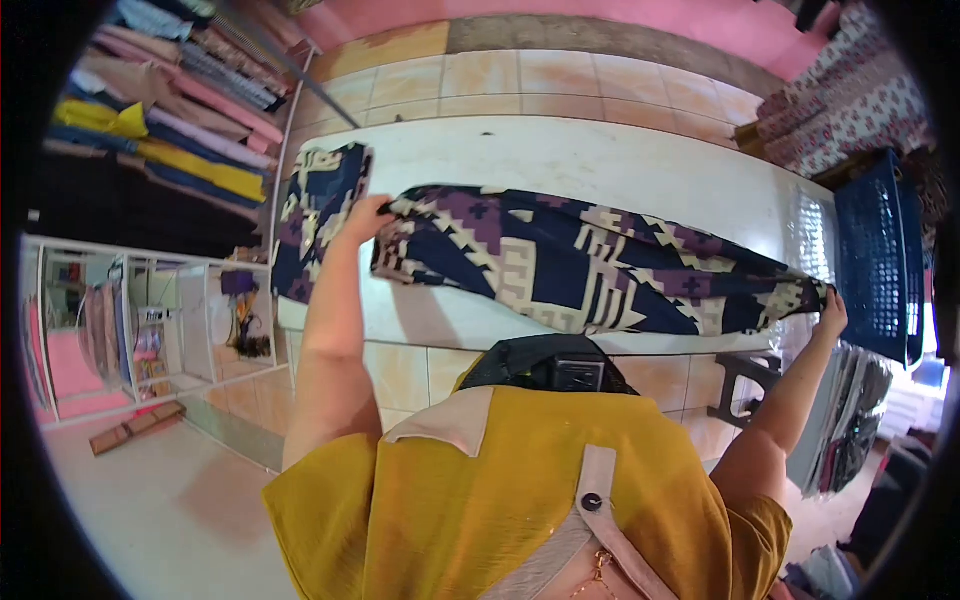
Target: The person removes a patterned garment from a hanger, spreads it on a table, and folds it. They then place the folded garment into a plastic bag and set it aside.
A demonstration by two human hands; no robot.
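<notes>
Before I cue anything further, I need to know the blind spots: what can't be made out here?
All in the head view:
- White table beneath the patterned cloth: covered by it.
- Underside of the patterned piece at left: hidden by its top.
- Exact grip of the right hand: too small.
- Floral fabric: cut off by the dark lens rim.

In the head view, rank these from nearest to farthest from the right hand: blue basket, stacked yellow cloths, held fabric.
1. Held fabric: right end in the right hand.
2. Blue basket: just right of it.
3. Stacked yellow cloths: far left.
</notes>
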